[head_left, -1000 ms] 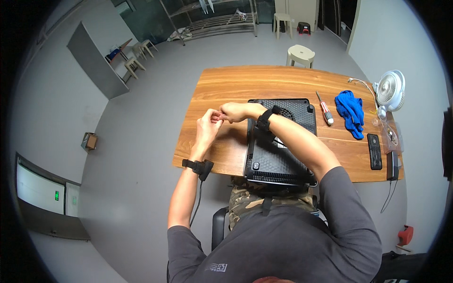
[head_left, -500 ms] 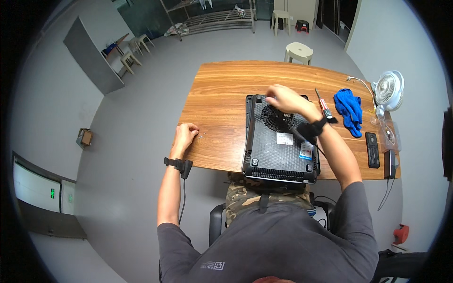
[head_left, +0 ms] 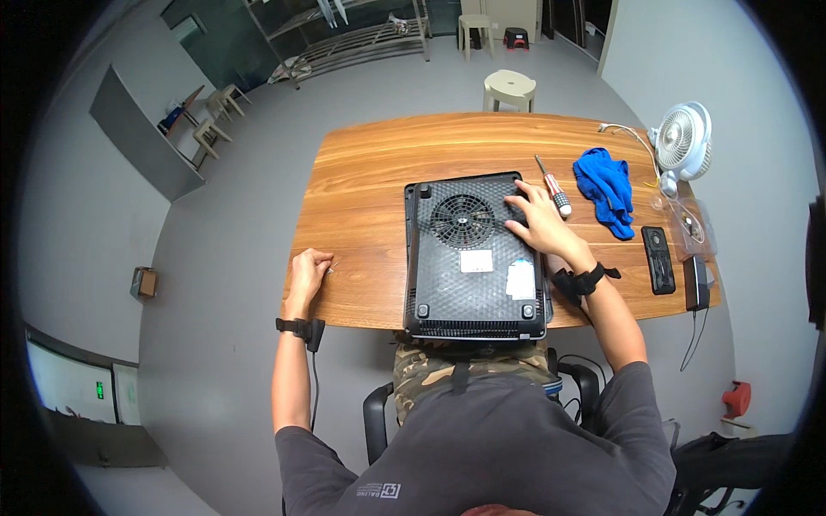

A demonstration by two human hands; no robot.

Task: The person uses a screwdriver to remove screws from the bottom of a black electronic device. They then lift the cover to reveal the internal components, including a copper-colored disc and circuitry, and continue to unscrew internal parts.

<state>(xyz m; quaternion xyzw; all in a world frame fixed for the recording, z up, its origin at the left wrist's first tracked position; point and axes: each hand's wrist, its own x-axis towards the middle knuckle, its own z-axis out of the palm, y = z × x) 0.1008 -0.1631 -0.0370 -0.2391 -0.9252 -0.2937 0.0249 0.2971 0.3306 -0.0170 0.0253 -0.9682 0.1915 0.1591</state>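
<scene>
A black induction cooker point(head_left: 443, 288) lies bottom up at the near edge of the wooden table, showing its round fan grille point(head_left: 462, 221), rubber feet and labels. My right hand point(head_left: 545, 225) rests at its far right corner, fingers spread, the fingertips on the casing or just over it. Out at the table's left edge, my left hand point(head_left: 306, 275) has its thumb and fingers pinched together. Whatever may be between them is too small to make out. Right beside those fingertips lie a few tiny screws point(head_left: 332, 270) on the wood.
To the right of the cooker lie a screwdriver point(head_left: 555, 191), a blue cloth point(head_left: 606, 189) and a black case point(head_left: 658, 260). A white fan point(head_left: 684, 142), a clear plastic box point(head_left: 695, 228) and a dark cabled device point(head_left: 696, 284) stand along the right edge. A stool point(head_left: 509, 88) is beyond the table.
My right hand has moved from over the fan grille to the cooker's far right corner, and its fingers have spread. My left hand stays by the screws. The whole view has shifted a little.
</scene>
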